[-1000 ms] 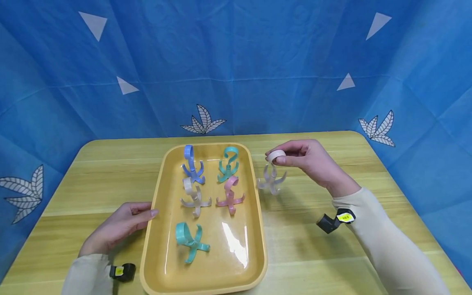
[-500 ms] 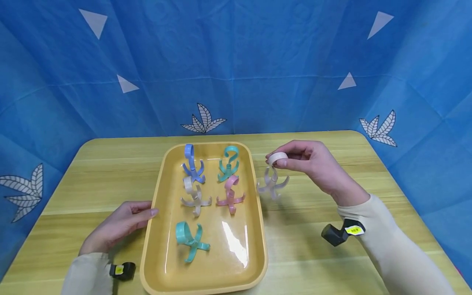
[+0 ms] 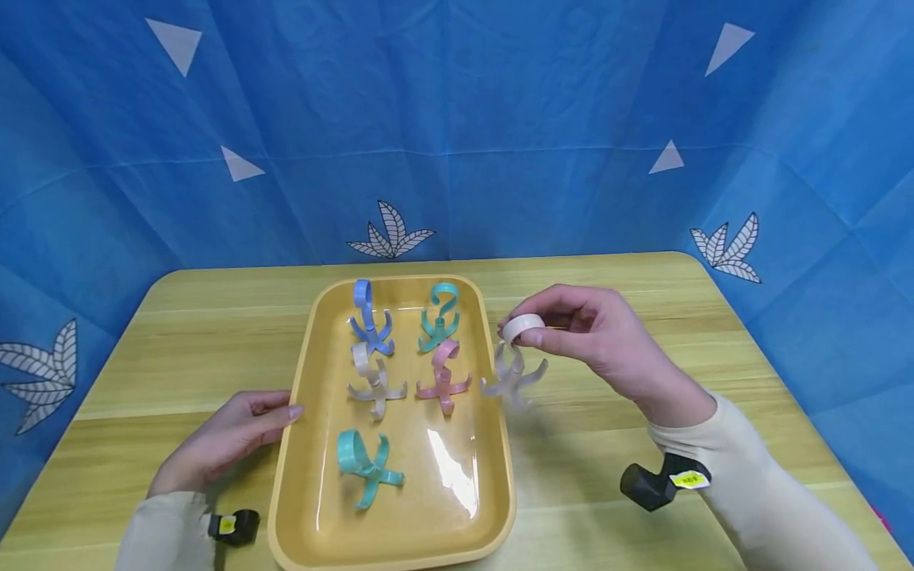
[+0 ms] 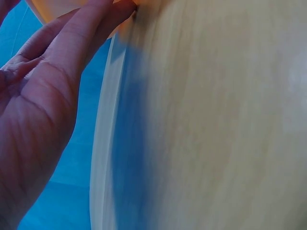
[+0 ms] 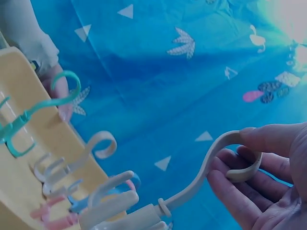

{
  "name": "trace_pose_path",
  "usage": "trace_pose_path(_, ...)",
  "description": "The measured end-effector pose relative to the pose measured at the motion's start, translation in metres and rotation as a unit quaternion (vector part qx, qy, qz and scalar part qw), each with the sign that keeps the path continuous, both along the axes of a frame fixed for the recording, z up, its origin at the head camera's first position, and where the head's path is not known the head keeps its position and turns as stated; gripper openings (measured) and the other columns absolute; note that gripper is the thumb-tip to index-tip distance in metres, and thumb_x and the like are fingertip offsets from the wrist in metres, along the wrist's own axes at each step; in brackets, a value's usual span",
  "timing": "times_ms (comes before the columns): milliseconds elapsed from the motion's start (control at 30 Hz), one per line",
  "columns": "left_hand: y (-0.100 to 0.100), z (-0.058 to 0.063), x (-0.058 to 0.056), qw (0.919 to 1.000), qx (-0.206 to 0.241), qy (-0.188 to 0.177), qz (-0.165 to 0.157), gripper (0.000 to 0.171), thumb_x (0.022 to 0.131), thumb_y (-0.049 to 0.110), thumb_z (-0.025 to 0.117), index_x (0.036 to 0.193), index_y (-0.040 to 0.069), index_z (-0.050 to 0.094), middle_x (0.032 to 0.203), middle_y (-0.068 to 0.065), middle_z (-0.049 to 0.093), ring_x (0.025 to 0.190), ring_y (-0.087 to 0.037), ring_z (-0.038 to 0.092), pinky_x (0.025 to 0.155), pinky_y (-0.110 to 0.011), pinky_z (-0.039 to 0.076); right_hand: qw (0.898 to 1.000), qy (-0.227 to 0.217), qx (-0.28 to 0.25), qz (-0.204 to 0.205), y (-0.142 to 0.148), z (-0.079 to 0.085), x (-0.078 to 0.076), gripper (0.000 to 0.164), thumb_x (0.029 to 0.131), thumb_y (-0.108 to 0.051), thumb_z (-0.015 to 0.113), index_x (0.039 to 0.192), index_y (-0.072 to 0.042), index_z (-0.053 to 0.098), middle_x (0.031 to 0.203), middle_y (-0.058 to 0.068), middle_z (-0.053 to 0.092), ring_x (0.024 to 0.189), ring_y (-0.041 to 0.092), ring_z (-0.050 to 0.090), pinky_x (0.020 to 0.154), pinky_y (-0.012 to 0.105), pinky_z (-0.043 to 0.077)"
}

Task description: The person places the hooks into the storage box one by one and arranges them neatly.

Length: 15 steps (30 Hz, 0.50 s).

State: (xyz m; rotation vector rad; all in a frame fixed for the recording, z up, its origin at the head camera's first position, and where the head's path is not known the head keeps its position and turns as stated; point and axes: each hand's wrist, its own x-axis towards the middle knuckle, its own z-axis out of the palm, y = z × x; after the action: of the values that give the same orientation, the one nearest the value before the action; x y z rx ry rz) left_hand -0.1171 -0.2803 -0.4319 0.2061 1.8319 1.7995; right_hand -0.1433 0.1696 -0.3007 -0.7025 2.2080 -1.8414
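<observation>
My right hand (image 3: 607, 341) pinches the curved top of a white multi-claw hanging hook (image 3: 512, 379) between thumb and fingers. The hook hangs over the right rim of a yellow tray (image 3: 400, 543), its claws downward; in the right wrist view the hook (image 5: 192, 187) slants away from the fingers. My left hand (image 3: 224, 440) holds the tray's left rim, its thumb on top of the edge. Inside the tray lie similar hooks: a blue one (image 3: 371, 329), a green one (image 3: 439, 329), a white one (image 3: 377, 390), a pink one (image 3: 443, 385) and a teal one (image 3: 370, 472).
A wooden table (image 3: 593, 507) carries the tray, with bare wood on either side. Blue cloth (image 3: 457, 119) printed with leaves and triangles stands behind and beside it. Black cameras are strapped to both sleeves (image 3: 757, 492). The tray's front right part shows glare.
My right hand has moved left and slightly toward the front with the white hook, whose claws now overlap the tray's right rim. The left hand stays on the tray.
</observation>
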Motion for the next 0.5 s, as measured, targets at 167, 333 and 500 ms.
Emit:
trace_pose_path(167,0.001,0.001,0.001,0.9999,0.015,0.006,-0.005,0.049,0.104,0.009,0.049,0.138,-0.024,0.034,0.129,-0.02,0.059,0.113,-0.024,0.061,0.092,-0.035,0.052,1.0,0.011,0.004,0.021,-0.007,0.0,0.009,0.019,0.089,-0.002,0.072,0.107,-0.003,0.072,0.104,0.013,0.07,0.09,0.032,0.066,0.077,0.037,0.057)
trace_pose_path(333,0.0,0.0,0.001,0.9994,0.03,0.004,-0.014,0.048,0.105,0.008,0.047,0.138,-0.024,0.033,0.13,-0.019,0.058,0.115,-0.023,0.06,0.093,-0.035,0.051,0.998,0.009,-0.005,0.058,-0.015,-0.005,0.016,0.02,0.088,0.003,0.07,0.107,-0.001,0.072,0.102,0.013,0.07,0.087,0.031,0.067,0.075,0.039,0.058)
trace_pose_path(500,-0.001,0.0,0.0,0.9997,0.023,0.002,-0.011,0.049,0.104,0.008,0.048,0.138,-0.024,0.033,0.13,-0.019,0.059,0.115,-0.023,0.06,0.094,-0.035,0.051,0.996,0.009,-0.021,0.089,-0.023,-0.006,0.018,0.019,0.088,0.003,0.07,0.107,0.001,0.071,0.1,0.014,0.069,0.086,0.031,0.067,0.076,0.04,0.058)
